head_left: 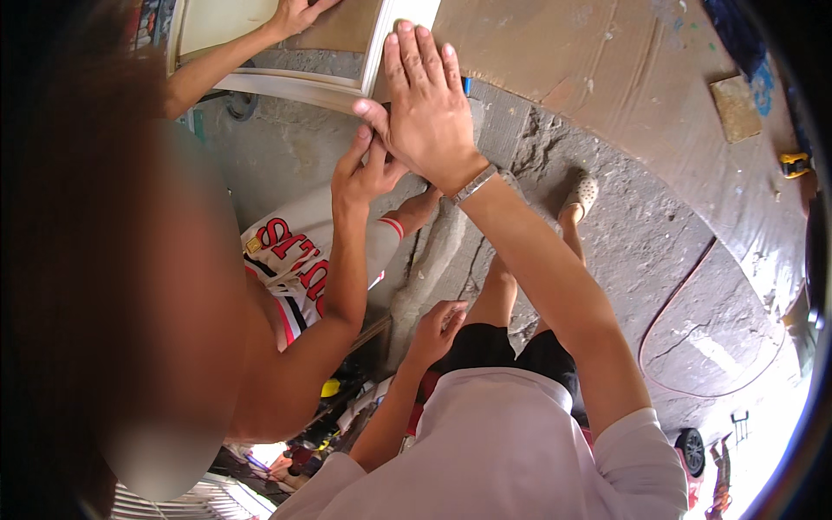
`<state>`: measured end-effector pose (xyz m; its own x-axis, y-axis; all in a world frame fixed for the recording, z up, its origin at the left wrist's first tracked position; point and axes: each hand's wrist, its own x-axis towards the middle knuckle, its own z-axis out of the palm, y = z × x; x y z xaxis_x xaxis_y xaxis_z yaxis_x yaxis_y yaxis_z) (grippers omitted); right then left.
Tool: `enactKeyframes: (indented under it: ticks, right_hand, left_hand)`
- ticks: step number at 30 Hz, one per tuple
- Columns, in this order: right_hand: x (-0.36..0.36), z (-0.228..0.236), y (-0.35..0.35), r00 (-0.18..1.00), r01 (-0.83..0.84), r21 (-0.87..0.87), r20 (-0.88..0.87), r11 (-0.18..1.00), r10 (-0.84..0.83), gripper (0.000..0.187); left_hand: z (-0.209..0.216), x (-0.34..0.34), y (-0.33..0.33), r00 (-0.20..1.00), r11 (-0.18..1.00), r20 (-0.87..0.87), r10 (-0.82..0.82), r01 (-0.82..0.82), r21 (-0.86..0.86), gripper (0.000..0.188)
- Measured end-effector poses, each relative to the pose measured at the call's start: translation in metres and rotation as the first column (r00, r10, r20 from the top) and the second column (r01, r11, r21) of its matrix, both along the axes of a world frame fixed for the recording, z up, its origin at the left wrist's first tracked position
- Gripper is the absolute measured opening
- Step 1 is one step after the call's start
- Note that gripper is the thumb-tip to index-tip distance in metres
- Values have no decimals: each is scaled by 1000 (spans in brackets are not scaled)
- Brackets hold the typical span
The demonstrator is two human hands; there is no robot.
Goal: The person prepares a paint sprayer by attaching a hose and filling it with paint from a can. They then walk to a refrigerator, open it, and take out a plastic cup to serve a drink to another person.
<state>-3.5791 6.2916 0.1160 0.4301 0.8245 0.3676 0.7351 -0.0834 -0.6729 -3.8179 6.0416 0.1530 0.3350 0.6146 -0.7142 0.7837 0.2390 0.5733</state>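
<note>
My right hand (426, 108) reaches far forward with its fingers stretched out flat, back of the hand up. Its fingertips lie at the edge of a white-edged frame (295, 87) with a pale panel in it. The palm side is hidden. Just below my right thumb, a co-worker's hand (368, 173) reaches up with bent fingers, close to or touching my hand. That person's other hand (299, 16) is over the frame's panel. My left hand (438, 331) hangs near my black shorts, fingers loosely curved and apart, with nothing seen in it.
A broad brown-covered table (598, 87) fills the upper right, bearing a small tan block (737, 108) and a yellow-black tool (793, 165). The co-worker (286, 321) stands close on my left. A thin reddish hose (646, 347) curves over the cracked concrete floor (624, 260).
</note>
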Motion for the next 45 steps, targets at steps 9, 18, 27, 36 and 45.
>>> enactKeyframes:
  ticks: [9,18,27,36,45]
  right_hand:
    - [38,6,39,978,210,88,-9,974,-210,87]
    - [26,14,9,987,149,66,42,987,-152,86]
    - [59,-6,-154,883,291,70,-403,954,-240,20]
    - [-22,-38,-240,736,41,-381,-613,924,-286,21]
    - [-31,-19,-171,728,27,-142,-676,990,-117,22]
  left_hand:
    - [-17,-61,39,987,995,-125,-99,100,3,24]
    - [-28,-53,54,970,974,-91,-224,227,21,21]
    - [-38,-63,56,984,984,-24,-178,178,-5,21]
    - [-20,-19,87,922,885,17,-388,368,285,20]
    - [60,121,209,843,365,343,-414,-192,911,17]
